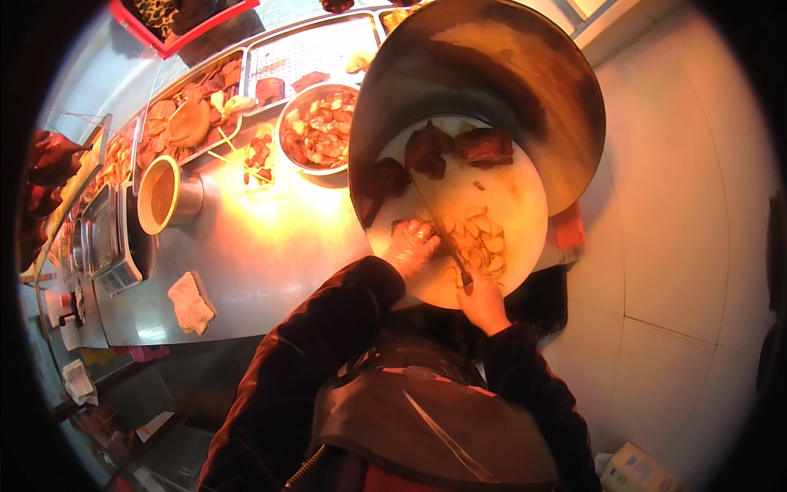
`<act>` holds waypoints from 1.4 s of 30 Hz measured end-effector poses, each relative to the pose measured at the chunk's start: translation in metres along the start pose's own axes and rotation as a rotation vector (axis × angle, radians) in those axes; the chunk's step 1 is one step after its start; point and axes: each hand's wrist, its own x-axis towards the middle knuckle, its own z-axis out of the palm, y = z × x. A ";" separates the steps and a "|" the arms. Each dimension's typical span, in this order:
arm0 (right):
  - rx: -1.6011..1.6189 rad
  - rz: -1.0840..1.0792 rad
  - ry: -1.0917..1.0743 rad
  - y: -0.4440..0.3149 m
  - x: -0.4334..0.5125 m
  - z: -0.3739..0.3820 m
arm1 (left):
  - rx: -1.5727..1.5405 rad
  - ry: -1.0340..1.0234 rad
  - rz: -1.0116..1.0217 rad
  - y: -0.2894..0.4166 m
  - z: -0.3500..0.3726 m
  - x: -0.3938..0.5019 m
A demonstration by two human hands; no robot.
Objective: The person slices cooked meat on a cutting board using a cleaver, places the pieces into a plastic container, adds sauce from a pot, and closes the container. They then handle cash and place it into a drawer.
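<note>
A round white chopping board (522,203) lies in front of me. My right hand (484,302) grips the handle of a knife (444,232), whose blade slants up and left across the board. Just left of the blade, my left hand (413,247), in a clear plastic glove, presses down on a dark piece of meat (439,248), mostly hidden under the fingers. Pale thin slices (482,240) are heaped right of the knife. Towards the board's far side sit reddish-brown roasted meat pieces (427,147), a blockier chunk (484,146) and a darker piece (382,184).
A curved metal guard (541,67) rises behind the board. Leftward on the steel counter (264,264) stand a bowl of chopped meat (320,129), a meat tray (163,126), a pot (190,197), a scale (117,273) and a folded cloth (190,302). Roasted poultry (55,160) hangs far left.
</note>
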 end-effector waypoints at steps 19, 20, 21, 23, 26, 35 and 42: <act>-0.099 0.164 -0.131 0.005 -0.013 0.001 | -0.014 0.075 -0.023 -0.001 -0.012 -0.002; -0.139 0.251 -0.223 0.004 -0.014 0.005 | 0.008 0.051 -0.026 -0.001 -0.012 -0.002; -0.095 0.135 -0.146 0.004 -0.010 0.009 | 0.037 0.013 -0.035 -0.001 -0.012 -0.003; -0.086 0.090 -0.029 0.005 -0.004 0.015 | 0.078 0.038 -0.018 -0.002 -0.012 -0.003; -0.011 0.135 -0.051 0.009 0.000 0.014 | 0.040 0.085 0.011 -0.004 -0.010 -0.004; -0.087 0.100 -0.035 -0.006 -0.007 0.012 | 0.040 0.115 0.029 -0.011 -0.007 -0.007; -0.022 0.214 -0.137 -0.009 -0.014 0.005 | -0.090 0.197 0.051 -0.013 -0.011 -0.007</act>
